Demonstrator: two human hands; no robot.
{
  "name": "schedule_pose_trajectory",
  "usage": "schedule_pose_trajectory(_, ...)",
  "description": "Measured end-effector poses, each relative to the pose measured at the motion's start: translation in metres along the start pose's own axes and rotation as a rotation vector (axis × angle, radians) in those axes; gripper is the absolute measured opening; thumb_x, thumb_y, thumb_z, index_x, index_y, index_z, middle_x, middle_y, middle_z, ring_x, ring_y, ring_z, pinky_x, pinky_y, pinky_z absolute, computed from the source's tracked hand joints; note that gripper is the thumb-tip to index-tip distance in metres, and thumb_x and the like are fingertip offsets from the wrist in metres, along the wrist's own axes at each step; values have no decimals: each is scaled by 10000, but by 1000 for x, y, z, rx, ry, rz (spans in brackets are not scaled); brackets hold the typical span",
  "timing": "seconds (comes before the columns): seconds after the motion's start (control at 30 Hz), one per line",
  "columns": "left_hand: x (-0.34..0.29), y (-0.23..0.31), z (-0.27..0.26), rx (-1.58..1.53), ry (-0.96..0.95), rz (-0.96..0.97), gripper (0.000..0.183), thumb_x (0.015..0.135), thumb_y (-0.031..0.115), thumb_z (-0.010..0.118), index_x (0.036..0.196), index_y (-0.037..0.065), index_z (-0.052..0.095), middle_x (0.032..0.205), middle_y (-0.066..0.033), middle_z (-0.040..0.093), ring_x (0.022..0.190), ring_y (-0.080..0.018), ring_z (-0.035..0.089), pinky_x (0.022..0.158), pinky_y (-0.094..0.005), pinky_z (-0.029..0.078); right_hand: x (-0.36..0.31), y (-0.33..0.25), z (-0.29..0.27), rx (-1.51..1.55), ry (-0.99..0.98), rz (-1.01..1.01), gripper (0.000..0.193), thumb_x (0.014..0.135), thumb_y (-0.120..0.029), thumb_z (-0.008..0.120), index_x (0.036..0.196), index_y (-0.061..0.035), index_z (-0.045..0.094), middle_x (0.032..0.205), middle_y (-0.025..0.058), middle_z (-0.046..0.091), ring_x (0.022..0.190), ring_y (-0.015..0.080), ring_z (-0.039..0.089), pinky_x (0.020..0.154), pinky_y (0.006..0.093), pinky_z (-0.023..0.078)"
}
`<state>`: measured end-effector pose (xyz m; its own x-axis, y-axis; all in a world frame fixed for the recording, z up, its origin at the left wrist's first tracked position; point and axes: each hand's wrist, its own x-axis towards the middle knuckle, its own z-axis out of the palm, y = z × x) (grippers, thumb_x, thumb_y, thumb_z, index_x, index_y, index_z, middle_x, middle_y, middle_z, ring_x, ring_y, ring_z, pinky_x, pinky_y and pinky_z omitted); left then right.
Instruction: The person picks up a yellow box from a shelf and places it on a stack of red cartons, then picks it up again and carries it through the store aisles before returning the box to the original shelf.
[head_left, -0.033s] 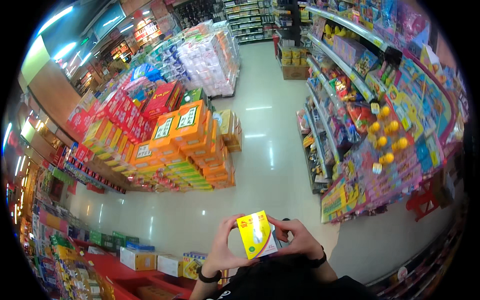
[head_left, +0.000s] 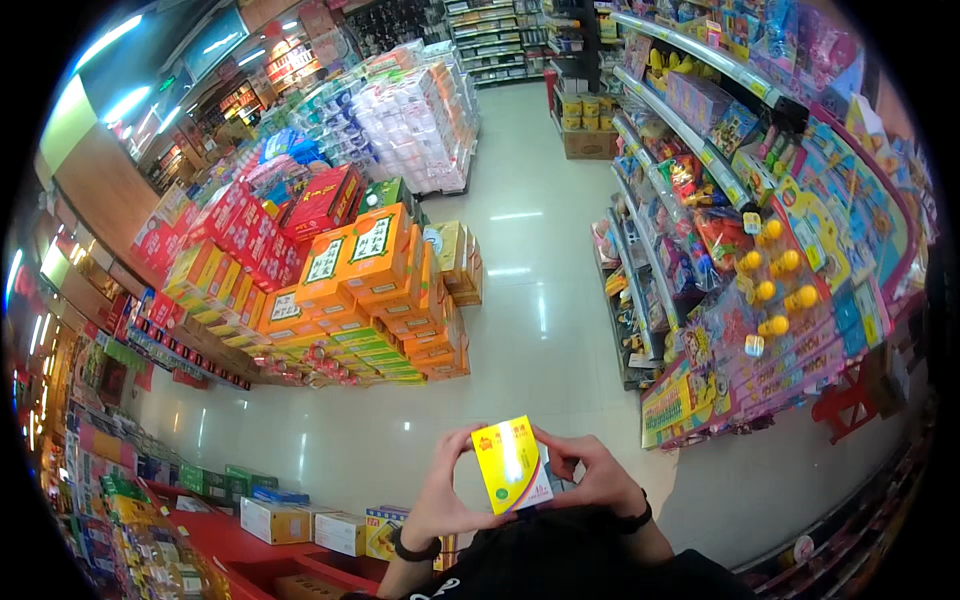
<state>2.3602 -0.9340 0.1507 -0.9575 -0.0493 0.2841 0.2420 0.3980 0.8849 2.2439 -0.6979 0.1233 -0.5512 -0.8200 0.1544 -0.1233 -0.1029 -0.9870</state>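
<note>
A small yellow and white carton (head_left: 508, 462) is held upright in front of my body. My left hand (head_left: 446, 492) grips it from the left, thumb at the lower edge and fingers curved to its upper left corner. My right hand (head_left: 598, 475) closes on it from the right, with fingertips at the upper right edge and thumb at the lower right. A small greyish patch shows behind the carton beside the right fingers; I cannot make out what it is. Dark bands circle both wrists.
Stacked orange cartons (head_left: 372, 250) stand ahead to the left, with wrapped paper packs (head_left: 415, 125) beyond. Toy shelves (head_left: 690, 130) and hanging yellow-topped toys (head_left: 765, 290) line the right. A red counter (head_left: 215, 530) bearing boxes is at lower left. Tiled floor (head_left: 520, 260) runs between.
The carton has tilted and shifted very slightly up and left; glare on its face has changed. Both hands keep hold of it.
</note>
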Motion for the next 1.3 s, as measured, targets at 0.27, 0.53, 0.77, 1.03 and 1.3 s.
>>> schedule_pose_trajectory(0.27, 163, -32, 3, 80, -74, 66, 1071, 535, 254, 990, 1439, 7, 472, 1388, -173, 512, 1299, -326, 515, 1099, -424, 430, 93, 7, -118, 1, 43, -51, 1008, 703, -32, 866, 1586, -113, 386, 744, -29, 445, 663, 81, 414, 621, 237, 373)
schedule_pose_trajectory(0.53, 267, -105, -5, -144, -168, 38, 1062, 531, 242, 985, 1435, 6, 481, 1388, -177, 518, 1302, -330, 520, 1091, -420, 438, 162, 37, -166, 142, 143, 129, 1060, 686, -27, 878, 1593, -126, 340, 764, -37, 458, 703, 79, 444, 652, 238, 370)
schedule_pose_trajectory(0.77, 402, -174, -57, -112, -207, 221, 1092, 496, 264, 983, 1426, 12, 469, 1364, -179, 512, 1283, -324, 509, 1096, -429, 407, 287, 39, -224, 16, 206, 109, 1052, 664, 19, 844, 1581, -111, 345, 807, -33, 485, 757, 89, 474, 701, 253, 392)
schedule_pose_trajectory(1.03, 527, -221, -146, -153, -174, 332, 1019, 539, 227, 962, 1420, -4, 503, 1359, -196, 552, 1255, -348, 569, 1052, -419, 461, 440, 59, -264, 64, 177, 75, 1098, 631, 10, 861, 1571, -93, 303, 871, -2, 541, 821, 118, 528, 772, 286, 407)
schedule_pose_trajectory(1.3, 592, -276, -184, -198, -159, 179, 1022, 539, 254, 960, 1419, 3, 505, 1337, -192, 549, 1245, -349, 566, 1053, -429, 458, 542, 76, -295, 124, 118, 187, 1134, 634, -21, 880, 1584, -126, 272, 942, 15, 583, 832, 128, 532, 773, 296, 420)
